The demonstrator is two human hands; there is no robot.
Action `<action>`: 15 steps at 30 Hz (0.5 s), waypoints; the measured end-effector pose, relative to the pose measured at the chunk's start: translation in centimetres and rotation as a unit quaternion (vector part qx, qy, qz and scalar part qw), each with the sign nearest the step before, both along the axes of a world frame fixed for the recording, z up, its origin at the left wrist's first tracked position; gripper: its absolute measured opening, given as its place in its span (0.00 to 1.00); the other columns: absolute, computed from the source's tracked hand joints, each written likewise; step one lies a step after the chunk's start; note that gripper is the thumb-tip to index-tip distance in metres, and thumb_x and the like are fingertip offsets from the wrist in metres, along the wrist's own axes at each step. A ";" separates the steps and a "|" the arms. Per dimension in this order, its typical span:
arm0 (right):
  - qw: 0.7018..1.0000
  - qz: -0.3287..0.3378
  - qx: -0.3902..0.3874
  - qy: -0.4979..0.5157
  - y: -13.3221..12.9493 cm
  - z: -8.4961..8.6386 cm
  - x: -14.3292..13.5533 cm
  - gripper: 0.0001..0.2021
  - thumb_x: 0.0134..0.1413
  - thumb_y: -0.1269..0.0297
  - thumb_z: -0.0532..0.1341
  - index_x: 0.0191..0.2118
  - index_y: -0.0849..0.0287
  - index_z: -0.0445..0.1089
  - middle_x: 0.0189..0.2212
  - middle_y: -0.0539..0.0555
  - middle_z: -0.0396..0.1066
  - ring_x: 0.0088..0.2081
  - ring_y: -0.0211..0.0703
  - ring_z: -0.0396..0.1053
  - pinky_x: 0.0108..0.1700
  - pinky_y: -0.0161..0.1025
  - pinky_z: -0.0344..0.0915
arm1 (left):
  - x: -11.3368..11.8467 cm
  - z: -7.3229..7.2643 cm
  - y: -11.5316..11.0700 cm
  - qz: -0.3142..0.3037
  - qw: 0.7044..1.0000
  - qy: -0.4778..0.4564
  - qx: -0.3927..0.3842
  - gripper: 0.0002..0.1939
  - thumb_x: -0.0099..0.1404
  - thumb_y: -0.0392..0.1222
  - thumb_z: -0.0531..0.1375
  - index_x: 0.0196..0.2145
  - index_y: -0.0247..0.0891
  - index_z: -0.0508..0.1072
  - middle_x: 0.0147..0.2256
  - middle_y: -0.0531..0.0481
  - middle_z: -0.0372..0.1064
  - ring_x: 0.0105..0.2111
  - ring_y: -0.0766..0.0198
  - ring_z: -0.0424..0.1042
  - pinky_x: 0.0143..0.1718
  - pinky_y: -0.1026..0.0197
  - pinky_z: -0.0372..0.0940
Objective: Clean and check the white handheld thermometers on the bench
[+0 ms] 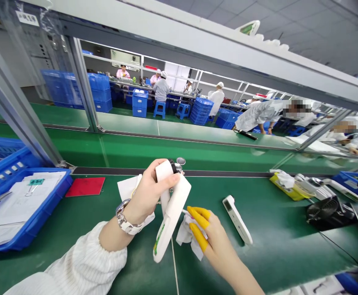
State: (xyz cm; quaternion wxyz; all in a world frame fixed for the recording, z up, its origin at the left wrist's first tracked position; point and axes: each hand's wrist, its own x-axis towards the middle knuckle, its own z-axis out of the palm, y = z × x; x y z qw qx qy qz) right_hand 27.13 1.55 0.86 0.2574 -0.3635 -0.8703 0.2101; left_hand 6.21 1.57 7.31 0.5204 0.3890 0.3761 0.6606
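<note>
My left hand (pixel 157 182), closed, grips a white handheld device (pixel 173 213) above the bench. Green circuit board shows along the device's lower edge. At its top, beside my thumb, are a black collar and a round metallic part (pixel 180 161). My right hand (pixel 209 231) wears yellow finger covers and is closed in a pinch around a thin white stick (pixel 184 212), its tip close to the device. White tissue (pixel 183 231) lies under those fingers; whether they also grip it I cannot tell. To the right rests a similar white device (pixel 237 220).
A blue bin (pixel 60 184) with papers and a red card (pixel 85 187) are at the left. White paper (pixel 129 187) lies behind my left hand. A yellow tray (pixel 289 190) and black fan-like box (pixel 331 213) stand right. Metal posts (pixel 82 82) rise beyond; co-workers are further back.
</note>
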 end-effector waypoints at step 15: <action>0.796 -0.078 -0.463 0.381 -1.8 -4.5 -4.1 0.19 0.55 0.46 0.50 0.29 0.58 0.64 0.18 0.47 0.59 0.17 0.37 0.60 0.19 0.35 0.60 | 3.5 -2.6 -3.3 -0.080 0.817 0.525 0.225 0.19 0.53 0.33 0.57 0.41 0.53 0.73 0.60 0.53 0.54 0.60 0.47 0.52 0.59 0.40 0.48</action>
